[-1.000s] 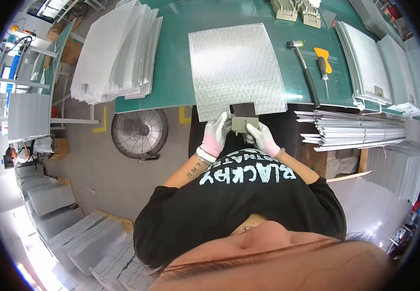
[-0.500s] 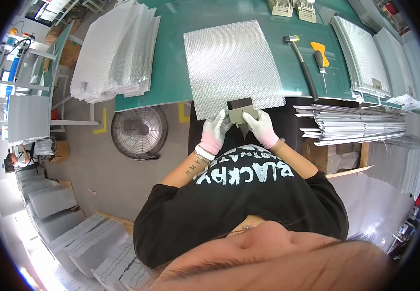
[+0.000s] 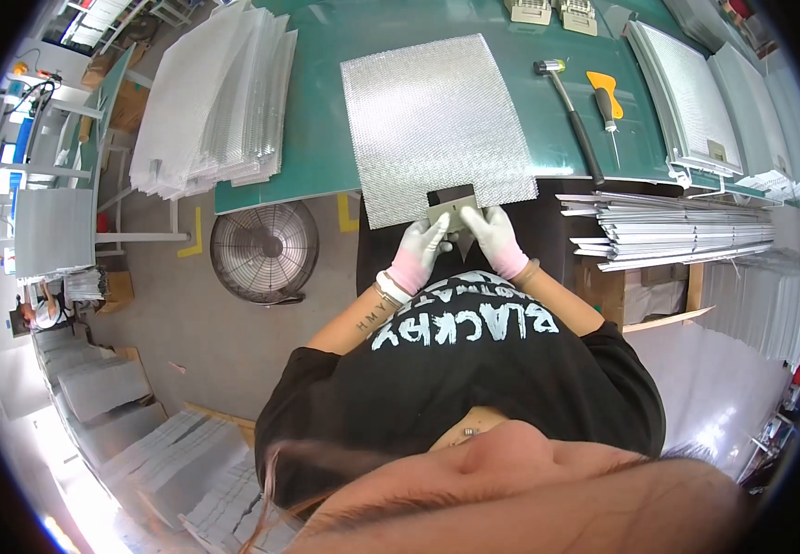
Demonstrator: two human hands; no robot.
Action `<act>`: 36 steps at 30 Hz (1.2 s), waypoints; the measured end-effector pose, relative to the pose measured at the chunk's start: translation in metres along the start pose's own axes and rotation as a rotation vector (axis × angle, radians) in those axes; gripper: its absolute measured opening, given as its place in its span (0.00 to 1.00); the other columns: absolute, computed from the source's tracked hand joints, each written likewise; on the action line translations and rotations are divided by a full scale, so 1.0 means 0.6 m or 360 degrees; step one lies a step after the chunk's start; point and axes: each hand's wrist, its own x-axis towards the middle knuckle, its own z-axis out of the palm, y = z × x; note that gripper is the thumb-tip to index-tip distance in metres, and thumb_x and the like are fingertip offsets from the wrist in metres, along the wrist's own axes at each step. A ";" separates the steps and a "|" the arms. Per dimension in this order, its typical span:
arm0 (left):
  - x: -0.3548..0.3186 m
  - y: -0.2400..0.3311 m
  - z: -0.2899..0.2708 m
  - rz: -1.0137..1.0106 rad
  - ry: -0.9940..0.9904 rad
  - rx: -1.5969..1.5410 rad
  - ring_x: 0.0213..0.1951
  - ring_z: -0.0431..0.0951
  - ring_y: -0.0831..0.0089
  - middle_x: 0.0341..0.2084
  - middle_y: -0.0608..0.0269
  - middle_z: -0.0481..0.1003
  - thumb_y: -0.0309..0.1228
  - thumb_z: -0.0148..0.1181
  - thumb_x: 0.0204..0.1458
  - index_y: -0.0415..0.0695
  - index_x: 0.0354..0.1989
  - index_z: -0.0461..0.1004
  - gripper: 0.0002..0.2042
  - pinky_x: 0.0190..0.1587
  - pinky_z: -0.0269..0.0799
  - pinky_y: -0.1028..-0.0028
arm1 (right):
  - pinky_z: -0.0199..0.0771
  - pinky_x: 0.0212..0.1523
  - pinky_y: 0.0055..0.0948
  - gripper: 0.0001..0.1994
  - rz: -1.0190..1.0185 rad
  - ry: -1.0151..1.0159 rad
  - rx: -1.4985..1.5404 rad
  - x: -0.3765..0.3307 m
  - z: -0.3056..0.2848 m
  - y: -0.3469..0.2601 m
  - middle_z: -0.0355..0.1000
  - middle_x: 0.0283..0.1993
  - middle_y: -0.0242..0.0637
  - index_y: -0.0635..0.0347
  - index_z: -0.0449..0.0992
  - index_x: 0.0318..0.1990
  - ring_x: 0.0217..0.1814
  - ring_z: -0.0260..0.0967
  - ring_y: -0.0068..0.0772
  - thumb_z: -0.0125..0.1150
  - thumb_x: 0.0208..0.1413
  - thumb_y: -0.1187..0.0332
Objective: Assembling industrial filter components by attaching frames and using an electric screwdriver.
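A silvery mesh sheet (image 3: 432, 120) lies on the green table (image 3: 317, 111), its near end jutting past the front edge. By that near end is a small grey plate (image 3: 441, 212), with a black patch (image 3: 452, 195) just beyond it. My left hand (image 3: 416, 254), in a white and pink glove, is closed at the plate's left side, thumb on its face. Gloved the same way, my right hand (image 3: 497, 243) pinches the right side. Fingers beneath the plate are hidden, and I cannot tell whether it is fixed to the mesh.
A mallet (image 3: 571, 120) lies right of the mesh, beside an orange scraper-like tool (image 3: 604, 85) and a thin-shafted tool (image 3: 610, 125). Mesh sheets (image 3: 215, 102) are stacked at left. Framed panels (image 3: 682, 97) and long metal strips (image 3: 686, 231) are at right. A floor fan (image 3: 266, 251) stands lower left.
My hands have drawn closer together on the grey plate. The left thumb has moved right over its face, and the plate appears tilted more, with less of its face showing.
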 end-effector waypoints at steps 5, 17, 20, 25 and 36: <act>0.014 -0.007 -0.023 0.0055 -0.0041 0.0111 0.26 0.73 0.82 0.30 0.67 0.76 0.38 0.55 0.63 0.38 0.45 0.73 0.14 0.29 0.69 0.82 | 0.69 0.34 0.23 0.11 0.0168 0.0529 0.0322 0.008 -0.021 0.030 0.72 0.31 0.30 0.62 0.72 0.38 0.30 0.68 0.20 0.55 0.64 0.62; 0.013 -0.007 -0.020 0.0069 -0.0093 -0.0088 0.31 0.77 0.76 0.35 0.61 0.77 0.34 0.52 0.64 0.37 0.47 0.71 0.13 0.34 0.75 0.78 | 0.69 0.33 0.21 0.13 0.0136 0.0561 0.0350 0.006 -0.015 0.039 0.74 0.29 0.31 0.63 0.76 0.34 0.29 0.69 0.19 0.59 0.62 0.60; 0.002 0.009 -0.009 0.0053 -0.0070 -0.0205 0.38 0.79 0.69 0.42 0.55 0.76 0.37 0.49 0.66 0.37 0.53 0.68 0.16 0.43 0.77 0.72 | 0.69 0.33 0.21 0.13 0.0217 0.0560 0.0419 0.002 -0.012 0.043 0.74 0.29 0.31 0.63 0.76 0.35 0.28 0.68 0.19 0.60 0.61 0.60; -0.041 0.131 -0.018 -0.0617 -0.0922 0.1202 0.50 0.77 0.62 0.56 0.49 0.71 0.42 0.44 0.66 0.36 0.64 0.61 0.25 0.56 0.71 0.68 | 0.71 0.43 0.26 0.20 0.0126 -0.0217 -0.0079 -0.017 -0.019 0.028 0.72 0.42 0.33 0.65 0.70 0.51 0.41 0.68 0.22 0.53 0.64 0.56; 0.162 0.187 0.085 0.1602 -0.0682 0.3040 0.69 0.51 0.44 0.67 0.49 0.56 0.56 0.54 0.52 0.55 0.67 0.60 0.35 0.68 0.39 0.40 | 0.67 0.26 0.19 0.17 -0.0031 0.0619 0.0420 -0.040 0.000 0.013 0.73 0.30 0.33 0.63 0.74 0.39 0.25 0.67 0.19 0.44 0.67 0.59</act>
